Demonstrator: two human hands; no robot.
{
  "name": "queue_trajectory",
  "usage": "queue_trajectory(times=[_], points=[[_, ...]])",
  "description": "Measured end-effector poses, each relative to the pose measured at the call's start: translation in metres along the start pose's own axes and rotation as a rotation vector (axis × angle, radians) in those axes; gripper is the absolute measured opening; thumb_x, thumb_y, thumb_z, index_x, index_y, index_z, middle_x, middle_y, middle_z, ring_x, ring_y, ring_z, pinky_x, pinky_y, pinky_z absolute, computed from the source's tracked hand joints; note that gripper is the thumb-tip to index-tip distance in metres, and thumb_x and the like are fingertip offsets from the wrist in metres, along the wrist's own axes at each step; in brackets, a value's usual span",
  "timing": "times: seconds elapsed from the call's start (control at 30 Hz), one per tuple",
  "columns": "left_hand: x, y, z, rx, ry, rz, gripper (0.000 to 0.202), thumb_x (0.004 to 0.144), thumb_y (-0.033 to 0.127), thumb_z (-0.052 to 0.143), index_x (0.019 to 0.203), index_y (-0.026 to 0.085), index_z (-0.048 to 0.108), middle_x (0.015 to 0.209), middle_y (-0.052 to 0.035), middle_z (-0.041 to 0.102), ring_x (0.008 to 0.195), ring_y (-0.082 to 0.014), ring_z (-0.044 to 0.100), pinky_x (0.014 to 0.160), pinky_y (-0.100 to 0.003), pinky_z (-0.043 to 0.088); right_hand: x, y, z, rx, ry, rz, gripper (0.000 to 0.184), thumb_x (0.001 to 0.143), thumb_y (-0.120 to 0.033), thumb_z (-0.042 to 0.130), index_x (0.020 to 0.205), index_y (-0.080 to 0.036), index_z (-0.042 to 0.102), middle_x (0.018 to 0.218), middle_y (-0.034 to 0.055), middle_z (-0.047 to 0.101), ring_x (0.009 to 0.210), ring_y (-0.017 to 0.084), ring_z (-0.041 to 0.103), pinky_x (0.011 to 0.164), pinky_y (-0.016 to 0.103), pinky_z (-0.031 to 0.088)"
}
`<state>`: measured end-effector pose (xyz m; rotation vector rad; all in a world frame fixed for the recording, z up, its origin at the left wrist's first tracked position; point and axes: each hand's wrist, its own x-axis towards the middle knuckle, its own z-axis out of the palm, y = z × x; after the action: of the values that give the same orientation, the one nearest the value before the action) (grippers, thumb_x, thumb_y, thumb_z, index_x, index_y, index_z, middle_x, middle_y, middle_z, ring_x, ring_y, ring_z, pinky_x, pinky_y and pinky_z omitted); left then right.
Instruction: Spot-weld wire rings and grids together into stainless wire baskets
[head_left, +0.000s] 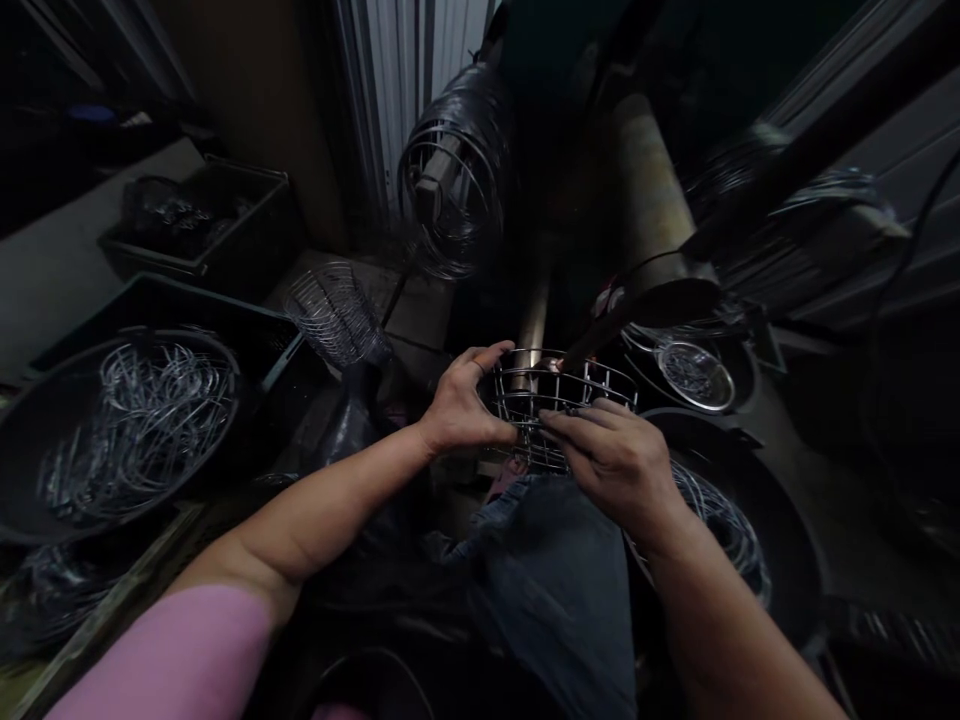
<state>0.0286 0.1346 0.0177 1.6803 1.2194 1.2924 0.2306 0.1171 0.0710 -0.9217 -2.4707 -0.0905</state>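
Note:
A round wire basket frame (592,385) sits under a dark machine arm (637,300) in the middle of the view. My left hand (461,405) grips the frame's left rim, fingers curled over the top ring. My right hand (611,455) pinches the near lower wires of the same frame, thumb and fingers closed. Both forearms reach in from below, over my lap in blue jeans (555,580).
A black tub (30,500) of loose bent wires lies at left, with dark crates (247,250) behind. A finished wire basket (334,315) stands upside down at centre left. Wire coils (454,185) hang behind. Another tub (787,540) with wire rings is at right.

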Motion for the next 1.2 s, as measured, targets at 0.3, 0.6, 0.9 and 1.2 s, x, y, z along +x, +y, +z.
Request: queue_trajectory(times=[0.3, 0.6, 0.9, 1.2], points=[[0.007, -0.007, 0.002, -0.057, -0.018, -0.047, 0.095, 0.039, 0.020, 0.084, 0.129, 0.016, 0.055, 0.120, -0.0080, 0.056, 0.108, -0.0245, 0.059, 0.101, -0.038, 0.046, 0.004, 0.002, 0.005, 0.007, 0.042, 0.005, 0.020, 0.089, -0.013, 0.054, 0.093, -0.014, 0.074, 0.075, 0.0058, 0.071, 0.068, 0.020, 0.063, 0.066, 0.032, 0.050], [0.030, -0.014, 0.006, -0.110, -0.013, -0.108, 0.096, 0.037, 0.020, 0.087, 0.127, 0.012, 0.057, 0.116, -0.0094, 0.060, 0.103, -0.0284, 0.060, 0.096, -0.045, 0.051, 0.018, 0.019, 0.013, 0.021, 0.046, 0.099, 0.018, 0.090, -0.022, 0.058, 0.092, -0.021, 0.075, 0.086, 0.0058, 0.074, 0.077, 0.021, 0.067, 0.071, 0.033, 0.053], [0.049, -0.021, 0.009, -0.166, 0.006, -0.146, 0.106, 0.031, 0.020, 0.090, 0.130, 0.006, 0.054, 0.121, -0.0162, 0.058, 0.112, -0.0310, 0.059, 0.101, -0.046, 0.048, -0.017, -0.011, -0.003, 0.427, 0.309, 0.545, 0.027, 0.090, -0.027, 0.062, 0.116, -0.026, 0.069, 0.103, 0.0035, 0.073, 0.087, 0.021, 0.071, 0.085, 0.039, 0.058], [0.037, -0.047, 0.001, -0.191, 0.024, -0.094, 0.133, 0.034, 0.037, 0.093, 0.148, 0.019, 0.029, 0.146, -0.0168, 0.042, 0.133, -0.0329, 0.043, 0.107, -0.049, 0.040, -0.071, -0.026, 0.019, 0.648, 0.049, 0.701, 0.026, 0.079, -0.032, 0.070, 0.103, -0.023, 0.075, 0.101, 0.0068, 0.074, 0.095, 0.025, 0.070, 0.084, 0.037, 0.058]])
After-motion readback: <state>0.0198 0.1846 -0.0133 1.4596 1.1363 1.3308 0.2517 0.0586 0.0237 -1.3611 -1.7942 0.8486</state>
